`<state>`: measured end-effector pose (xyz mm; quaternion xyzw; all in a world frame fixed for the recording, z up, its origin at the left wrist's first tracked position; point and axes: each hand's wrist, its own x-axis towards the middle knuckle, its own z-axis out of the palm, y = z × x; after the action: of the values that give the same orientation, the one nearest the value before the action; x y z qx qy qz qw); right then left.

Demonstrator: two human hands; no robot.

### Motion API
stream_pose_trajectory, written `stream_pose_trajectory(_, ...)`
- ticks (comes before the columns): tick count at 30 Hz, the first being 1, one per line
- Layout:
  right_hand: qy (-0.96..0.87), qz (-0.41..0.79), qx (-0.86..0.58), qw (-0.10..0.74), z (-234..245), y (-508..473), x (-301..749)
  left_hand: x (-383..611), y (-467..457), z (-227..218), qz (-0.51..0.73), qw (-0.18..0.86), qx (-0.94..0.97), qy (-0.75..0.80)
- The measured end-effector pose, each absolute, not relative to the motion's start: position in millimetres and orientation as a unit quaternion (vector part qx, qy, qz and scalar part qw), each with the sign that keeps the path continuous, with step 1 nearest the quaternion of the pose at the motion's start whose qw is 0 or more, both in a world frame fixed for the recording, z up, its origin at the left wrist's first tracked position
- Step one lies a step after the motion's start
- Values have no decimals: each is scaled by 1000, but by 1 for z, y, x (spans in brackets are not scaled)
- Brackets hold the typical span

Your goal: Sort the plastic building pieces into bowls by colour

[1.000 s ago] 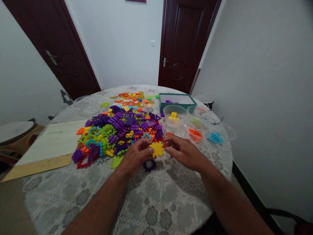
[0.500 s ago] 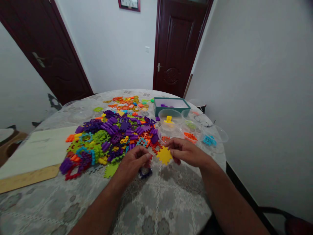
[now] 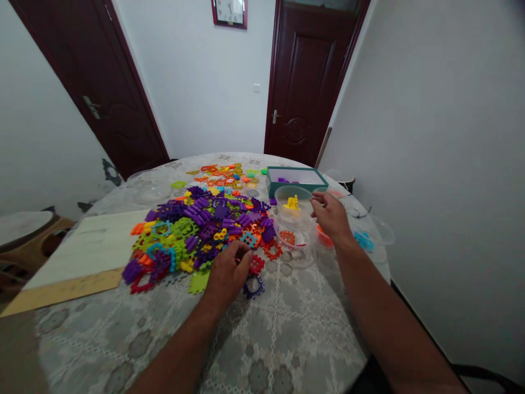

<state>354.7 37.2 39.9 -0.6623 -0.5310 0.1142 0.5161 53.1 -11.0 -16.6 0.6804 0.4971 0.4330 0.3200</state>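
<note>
My left hand (image 3: 230, 269) is at the near right edge of a heap of plastic building pieces (image 3: 209, 216), fingers curled together; whatever they pinch is mostly hidden. Just past its fingertips lies a red lattice piece (image 3: 257, 265), and below that a dark purple ring-shaped piece (image 3: 254, 287). Over the right rim of a clear round tub (image 3: 283, 190) hovers my right hand (image 3: 330, 214), its fingers loosely apart with nothing visible between them. Yellow pieces (image 3: 292, 202) sit inside that tub.
Another clear tub (image 3: 275, 232) stands nearer, with blue pieces (image 3: 363, 241) in a tub further right. Behind them is a green-edged box (image 3: 297, 176). Orange pieces (image 3: 221, 176) lie at the back, and a cream board (image 3: 86, 243) at the left.
My right hand has moved up and away to the tub, and the yellow toothed piece it held is no longer in it. My left hand has shifted slightly left, uncovering the red piece.
</note>
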Motion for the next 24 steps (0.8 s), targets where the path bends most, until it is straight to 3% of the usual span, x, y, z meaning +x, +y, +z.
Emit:
stream_pose_trajectory(9,-575,177,-595,532,19,-24,319,59,-16,-34,347,150,822,426)
stream_pose_trajectory(16,-609,125,-582,525,-5,-24,312,60,-36,-33,189,72,869,452)
stream_pose_trajectory(24,-664,44,-501,554,-14,-22,299,39,-44,-43,178,-14,838,516)
